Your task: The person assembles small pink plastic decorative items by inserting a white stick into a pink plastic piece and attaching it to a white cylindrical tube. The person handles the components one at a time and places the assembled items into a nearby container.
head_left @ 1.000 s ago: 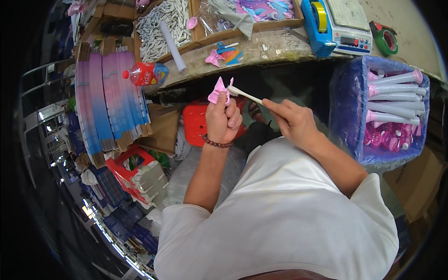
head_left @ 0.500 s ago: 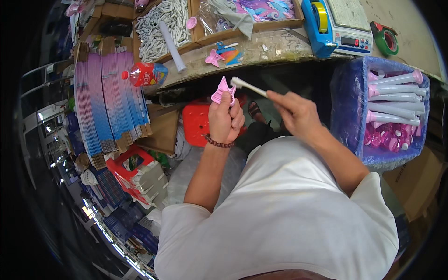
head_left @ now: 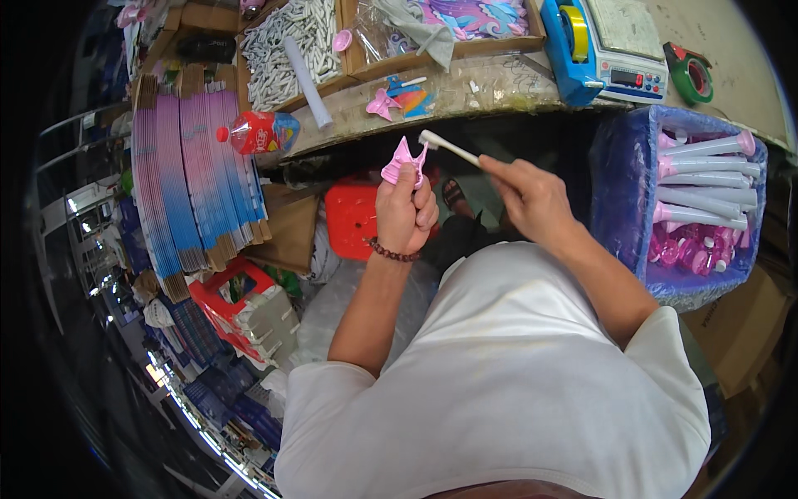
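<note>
My left hand (head_left: 406, 212) is closed on a pink plastic piece (head_left: 399, 164) with pointed, wing-like ends, gripped between thumb and fingers. In my right hand (head_left: 532, 200) is a slim white stick (head_left: 455, 150) with a thicker head, like a small brush; its exact kind is unclear. The stick's head is by the upper right point of the pink piece, and I cannot tell whether they touch. Beyond my hands, a similar pink piece (head_left: 382, 105) lies on the workbench (head_left: 490, 87) near its edge, beside a colourful card (head_left: 411, 103).
A box of small white parts (head_left: 287, 54) and a white tube (head_left: 307, 83) are at the back left. Near them stand a red-labelled bottle (head_left: 259, 133) and stacked cartons (head_left: 195, 158). At right are a scale (head_left: 628, 75), tape dispenser (head_left: 573, 50) and blue-lined bin (head_left: 619, 200). A red stool (head_left: 351, 218) stands below.
Both hands have shifted slightly to the right. The stick's head has moved a little up and right relative to the pink piece, which stays in my left hand.
</note>
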Motion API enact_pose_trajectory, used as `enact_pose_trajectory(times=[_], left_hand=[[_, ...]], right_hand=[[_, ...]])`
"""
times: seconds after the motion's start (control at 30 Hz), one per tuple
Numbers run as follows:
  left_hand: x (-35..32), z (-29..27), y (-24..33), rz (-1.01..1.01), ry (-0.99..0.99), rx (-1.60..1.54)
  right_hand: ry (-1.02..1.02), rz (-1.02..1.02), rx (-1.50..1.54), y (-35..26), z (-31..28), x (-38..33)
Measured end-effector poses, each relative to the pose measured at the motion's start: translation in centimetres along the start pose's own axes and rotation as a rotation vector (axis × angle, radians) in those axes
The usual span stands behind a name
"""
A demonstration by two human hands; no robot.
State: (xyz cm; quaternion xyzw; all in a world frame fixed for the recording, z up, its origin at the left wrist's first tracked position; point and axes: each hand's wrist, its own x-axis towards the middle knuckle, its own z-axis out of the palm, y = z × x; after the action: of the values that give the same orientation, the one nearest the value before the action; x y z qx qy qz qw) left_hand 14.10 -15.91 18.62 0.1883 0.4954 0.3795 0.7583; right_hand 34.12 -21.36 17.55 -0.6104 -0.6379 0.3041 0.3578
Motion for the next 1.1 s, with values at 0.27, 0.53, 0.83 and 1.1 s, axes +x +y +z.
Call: enact_pose_trajectory(times=[0.27,0.53,0.83,1.1], left_hand=[[0.5,0.0,0.2,0.022,0.003,0.033],[1.2,-0.6,0.3,0.026,0.02,0.068],[0.7,0.1,1.2,0.053,0.003,0.02],[0.6,-0.5,1.0,0.015,-0.032,0.055]], right_hand=[[-0.017,0.032,0.12,-0.7,-0.2,-0.3],[-0.066,-0.03,0.066,-1.2,-0.4,-0.9],[-0.007,0.044,0.054,-0.7,0.8,-0.5],[0.054,-0.028,0.113,-0.6,0.4,0.7]])
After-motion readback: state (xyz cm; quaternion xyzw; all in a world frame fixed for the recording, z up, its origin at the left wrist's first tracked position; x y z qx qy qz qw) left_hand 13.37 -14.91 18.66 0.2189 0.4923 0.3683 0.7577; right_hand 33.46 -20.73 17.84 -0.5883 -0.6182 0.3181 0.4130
